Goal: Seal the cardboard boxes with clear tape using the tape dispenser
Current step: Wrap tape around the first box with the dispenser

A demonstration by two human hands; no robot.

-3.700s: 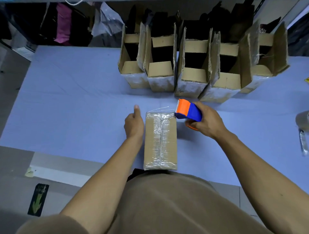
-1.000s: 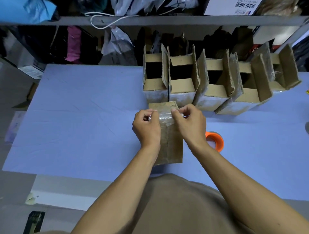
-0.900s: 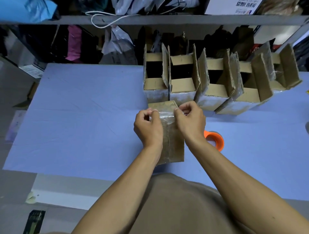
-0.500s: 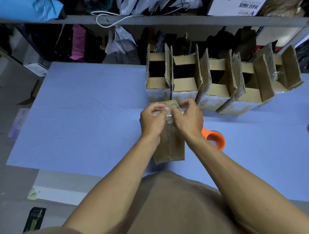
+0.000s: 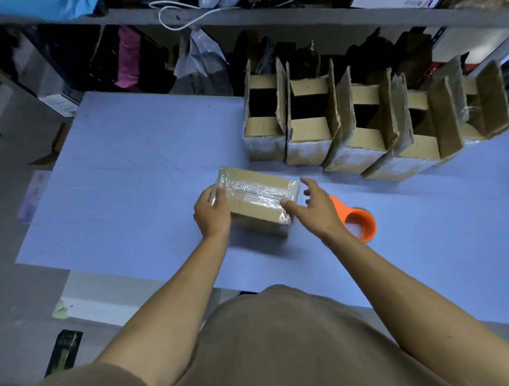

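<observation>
Taped cardboard box (image 5: 257,197) now turned crosswise on blue table (image 5: 132,193), left hand (image 5: 212,213) clasping its left end, right hand (image 5: 316,208) spread loose beside it, orange tape dispenser (image 5: 358,221) lying right, five open boxes (image 5: 308,115) along far edge, wide bare room left

Matt cardboard box (image 5: 256,202), glossy clear tape (image 5: 257,191), matt tablecloth (image 5: 137,179)

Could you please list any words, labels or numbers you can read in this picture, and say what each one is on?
None can be read with confidence.
White box on the top shelf: blue print, cut off and blurred.
Dark strip on the floor: pale marks, too small.
Taped box: faint print under the clear tape, illegible.
</observation>
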